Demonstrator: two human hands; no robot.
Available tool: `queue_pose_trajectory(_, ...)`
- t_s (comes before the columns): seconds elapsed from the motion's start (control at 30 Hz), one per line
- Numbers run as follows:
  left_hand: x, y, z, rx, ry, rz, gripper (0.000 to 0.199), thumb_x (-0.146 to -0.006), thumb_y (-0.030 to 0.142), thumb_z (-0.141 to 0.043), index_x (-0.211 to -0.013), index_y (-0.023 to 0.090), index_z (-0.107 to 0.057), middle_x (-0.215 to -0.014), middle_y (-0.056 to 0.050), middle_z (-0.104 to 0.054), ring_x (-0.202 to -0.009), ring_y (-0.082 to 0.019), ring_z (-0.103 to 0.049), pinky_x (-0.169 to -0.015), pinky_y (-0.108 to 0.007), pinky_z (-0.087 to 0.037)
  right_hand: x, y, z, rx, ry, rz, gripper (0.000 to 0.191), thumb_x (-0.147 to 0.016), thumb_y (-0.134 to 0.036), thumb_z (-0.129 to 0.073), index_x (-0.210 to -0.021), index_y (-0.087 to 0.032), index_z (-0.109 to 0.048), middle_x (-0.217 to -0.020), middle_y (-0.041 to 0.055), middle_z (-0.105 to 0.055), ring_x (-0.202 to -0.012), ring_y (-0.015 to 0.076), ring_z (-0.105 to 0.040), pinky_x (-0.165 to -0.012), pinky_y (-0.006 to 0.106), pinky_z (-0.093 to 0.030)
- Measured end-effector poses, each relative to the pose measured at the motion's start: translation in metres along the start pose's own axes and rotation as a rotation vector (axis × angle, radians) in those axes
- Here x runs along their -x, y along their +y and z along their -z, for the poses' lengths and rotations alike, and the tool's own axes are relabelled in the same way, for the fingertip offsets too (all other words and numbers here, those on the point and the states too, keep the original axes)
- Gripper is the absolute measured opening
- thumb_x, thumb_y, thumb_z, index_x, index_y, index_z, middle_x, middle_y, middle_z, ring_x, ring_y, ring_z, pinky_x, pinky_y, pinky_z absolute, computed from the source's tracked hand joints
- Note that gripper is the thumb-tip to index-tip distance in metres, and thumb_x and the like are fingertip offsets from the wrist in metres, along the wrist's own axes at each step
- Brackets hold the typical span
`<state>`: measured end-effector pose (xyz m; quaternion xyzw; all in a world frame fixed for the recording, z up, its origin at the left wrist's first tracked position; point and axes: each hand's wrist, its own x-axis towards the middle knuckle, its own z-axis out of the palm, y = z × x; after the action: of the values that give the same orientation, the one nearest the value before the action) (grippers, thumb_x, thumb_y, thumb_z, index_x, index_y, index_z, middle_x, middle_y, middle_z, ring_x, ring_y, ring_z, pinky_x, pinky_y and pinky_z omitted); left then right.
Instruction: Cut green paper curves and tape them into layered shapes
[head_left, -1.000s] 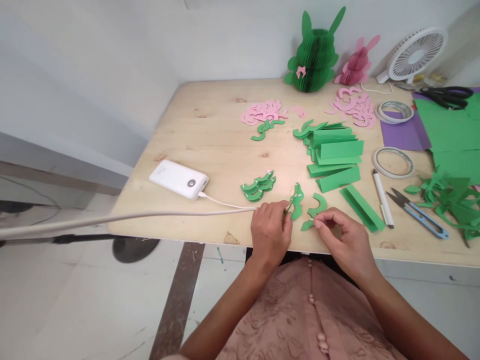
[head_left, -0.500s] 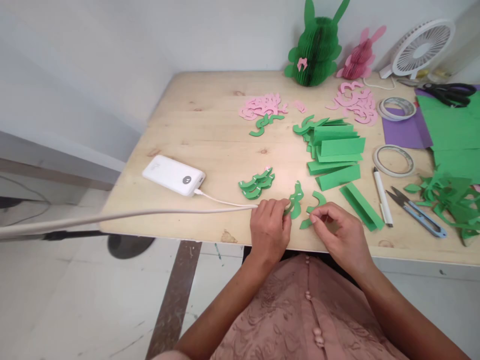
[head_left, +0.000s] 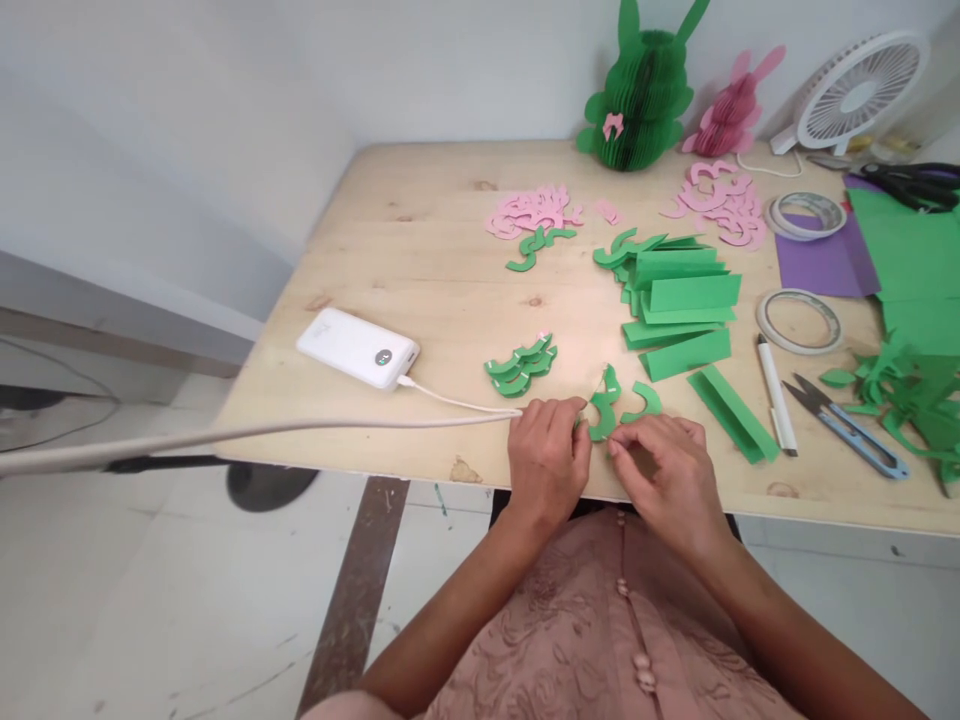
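Curved green paper pieces (head_left: 603, 414) lie at the table's front edge between my two hands. My left hand (head_left: 549, 452) is closed, its thumb and fingertips pressed at the left end of these pieces. On their right, my right hand (head_left: 666, 470) has thumb and forefinger closed near the lower end; what it pinches is too small to make out. Another curved green piece (head_left: 643, 400) lies just beyond my right fingers. A small stack of scalloped green pieces (head_left: 521, 366) with pale strips sits beyond my left hand.
A white power bank (head_left: 356, 348) and its cable are on the left. Folded green strips (head_left: 694, 295), a white pen (head_left: 777, 395), blue snips (head_left: 855, 428) and a tape roll (head_left: 799, 321) lie right. Behind stand a green paper figure (head_left: 646, 100) and a white fan (head_left: 859, 92).
My right hand has moved slightly left, closer to the green pieces beside my left hand. The curved piece near it now lies apart from its fingertips. The whole view has shifted a little.
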<state>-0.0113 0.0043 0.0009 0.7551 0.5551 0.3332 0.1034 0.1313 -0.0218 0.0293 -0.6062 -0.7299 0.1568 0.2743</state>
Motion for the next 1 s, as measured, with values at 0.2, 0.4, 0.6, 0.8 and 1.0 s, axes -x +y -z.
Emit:
queue_pose_trajectory(0.2, -0.001, 0.001, 0.003, 0.045, -0.003, 0.039, 0.012, -0.083, 0.014, -0.055, -0.092, 0.018, -0.062, -0.073, -0.003, -0.065, -0.073, -0.020, -0.058, -0.069, -0.034, -0.038, 0.004, 0.002, -0.002, -0.003, 0.014, 0.008, 0.012, -0.087, -0.023, -0.052, -0.077, -0.022, -0.059, -0.075, 0.0010, -0.068, -0.075, 0.0186, -0.061, -0.082, 0.037, -0.034)
queue_pose_trajectory(0.4, -0.004, 0.003, 0.007, 0.192, 0.019, 0.161, 0.012, -0.078, 0.010, -0.056, -0.082, 0.019, -0.061, -0.074, -0.002, -0.065, -0.073, -0.018, -0.059, -0.070, -0.031, -0.042, 0.005, -0.004, 0.007, -0.184, 0.028, -0.124, 0.012, -0.086, -0.026, -0.054, -0.076, -0.023, -0.059, -0.076, 0.0010, -0.067, -0.079, 0.0198, -0.061, -0.080, 0.037, -0.039)
queue_pose_trajectory(0.6, -0.004, 0.006, 0.008, 0.290, 0.102, 0.214, 0.009, -0.080, 0.011, -0.055, -0.080, 0.019, -0.060, -0.071, -0.001, -0.063, -0.071, -0.016, -0.058, -0.068, -0.029, -0.044, 0.004, -0.006, 0.013, -0.537, 0.044, -0.280, 0.008, -0.084, -0.029, -0.059, -0.079, -0.024, -0.061, -0.102, 0.0034, -0.067, -0.103, 0.0219, -0.060, -0.092, 0.038, -0.043)
queue_pose_trajectory(0.8, -0.001, 0.011, 0.005, 0.294, 0.153, 0.170, 0.009, -0.081, 0.012, -0.054, -0.079, 0.019, -0.060, -0.069, -0.001, -0.060, -0.069, -0.016, -0.056, -0.067, -0.029, -0.044, 0.003, -0.011, 0.011, -0.554, 0.008, -0.341, 0.007, -0.082, -0.028, -0.060, -0.078, -0.023, -0.064, -0.113, 0.0060, -0.067, -0.117, 0.0252, -0.056, -0.099, 0.042, -0.041)
queue_pose_trajectory(1.0, 0.002, 0.014, 0.002, 0.284, 0.163, 0.142, 0.007, -0.082, 0.014, -0.055, -0.078, 0.019, -0.059, -0.069, -0.001, -0.060, -0.069, -0.016, -0.055, -0.067, -0.028, -0.044, 0.000, -0.012, 0.010, -0.503, 0.007, -0.337, 0.009, -0.081, -0.027, -0.059, -0.076, -0.023, -0.065, -0.094, 0.0039, -0.070, -0.109, 0.0242, -0.060, -0.093, 0.037, -0.045)
